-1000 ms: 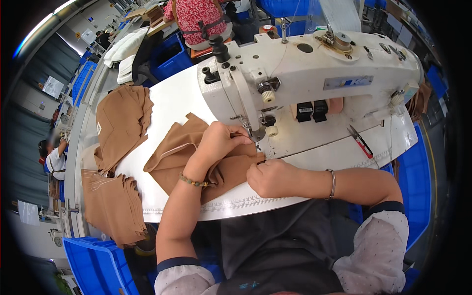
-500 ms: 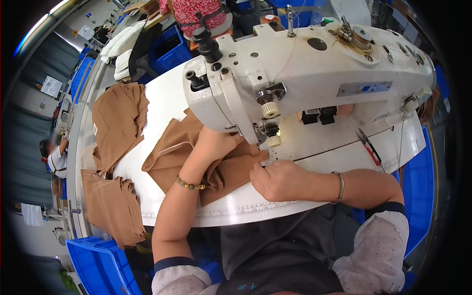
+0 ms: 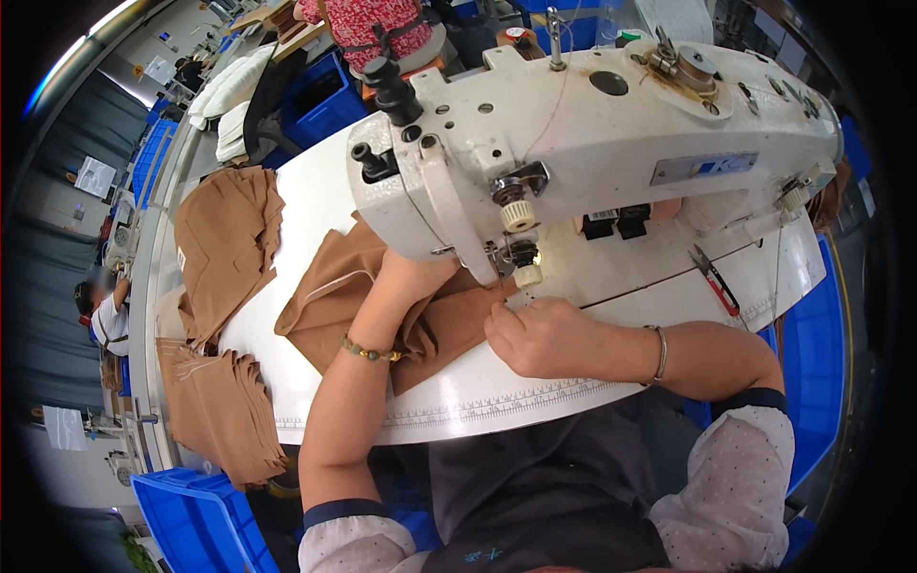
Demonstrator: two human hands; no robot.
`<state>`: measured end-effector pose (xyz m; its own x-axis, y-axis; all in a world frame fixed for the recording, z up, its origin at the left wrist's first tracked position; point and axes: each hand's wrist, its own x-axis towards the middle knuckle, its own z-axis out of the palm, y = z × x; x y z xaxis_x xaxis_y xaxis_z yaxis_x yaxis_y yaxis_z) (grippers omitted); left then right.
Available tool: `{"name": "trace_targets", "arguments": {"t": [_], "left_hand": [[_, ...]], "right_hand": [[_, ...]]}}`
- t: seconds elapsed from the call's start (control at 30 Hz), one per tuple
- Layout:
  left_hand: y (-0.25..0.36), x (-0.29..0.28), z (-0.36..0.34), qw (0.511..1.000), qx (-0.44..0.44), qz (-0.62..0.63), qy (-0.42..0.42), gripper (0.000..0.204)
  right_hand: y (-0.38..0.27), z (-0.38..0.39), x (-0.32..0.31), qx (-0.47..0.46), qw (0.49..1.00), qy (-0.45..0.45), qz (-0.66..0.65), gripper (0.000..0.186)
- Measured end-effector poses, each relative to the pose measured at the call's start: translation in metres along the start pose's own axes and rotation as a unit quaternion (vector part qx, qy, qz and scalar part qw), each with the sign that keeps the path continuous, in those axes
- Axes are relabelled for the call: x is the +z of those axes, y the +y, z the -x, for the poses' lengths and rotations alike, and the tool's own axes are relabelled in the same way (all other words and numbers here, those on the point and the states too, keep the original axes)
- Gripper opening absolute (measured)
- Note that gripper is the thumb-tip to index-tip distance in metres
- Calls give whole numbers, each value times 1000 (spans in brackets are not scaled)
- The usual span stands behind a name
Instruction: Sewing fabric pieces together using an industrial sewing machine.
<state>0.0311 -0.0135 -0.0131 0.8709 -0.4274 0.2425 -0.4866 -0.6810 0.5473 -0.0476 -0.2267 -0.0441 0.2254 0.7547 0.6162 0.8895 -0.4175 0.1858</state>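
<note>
A brown fabric piece (image 3: 449, 329), folded and rumpled in places, lies on the white table under the needle end of a white sewing machine (image 3: 573, 134). My left hand (image 3: 416, 277) rests on this fabric beside the machine's head, which hides its fingertips. Close to the needle, at the fabric's right edge, my right hand (image 3: 543, 339) is closed with the fingers curled and pressed together. What sits between those fingers is hidden. Thread snips (image 3: 716, 282) with red handles lie on the table to the right.
Two stacks of brown cut pieces, an upper stack (image 3: 224, 253) and a lower stack (image 3: 224, 411), lie at the left. Blue bins (image 3: 201, 520) stand below the table's edge. A printed ruler strip (image 3: 478, 413) follows the front edge. Another person (image 3: 382, 29) in red patterned clothing sits beyond the machine.
My right hand has moved slightly up toward the needle. The fabric's right edge shows a little farther left. My left hand stays on the fabric, and the whole view has shifted slightly.
</note>
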Motion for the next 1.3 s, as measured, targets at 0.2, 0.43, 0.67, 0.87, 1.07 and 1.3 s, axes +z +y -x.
{"name": "trace_targets", "arguments": {"t": [0.2,0.43,0.67,0.87,1.07,1.3], "left_hand": [[11,-8,16,997,-47,-54,5,27],[107,-1,90,976,15,-212,38,51],[66,7,67,909,142,-370,129,25],[68,4,88,923,168,-345,12,26],[93,-15,91,982,69,-173,-28,38],[63,9,80,979,67,-191,27,45]], "right_hand": [[0,-1,1,-2,1000,-8,8,16],[8,-5,-1,47,997,33,-55,9],[13,-9,-5,76,992,91,-47,8],[5,0,-2,41,999,11,-30,12],[-20,1,-12,37,993,-105,42,23],[-23,4,-17,24,995,-95,24,26]]}}
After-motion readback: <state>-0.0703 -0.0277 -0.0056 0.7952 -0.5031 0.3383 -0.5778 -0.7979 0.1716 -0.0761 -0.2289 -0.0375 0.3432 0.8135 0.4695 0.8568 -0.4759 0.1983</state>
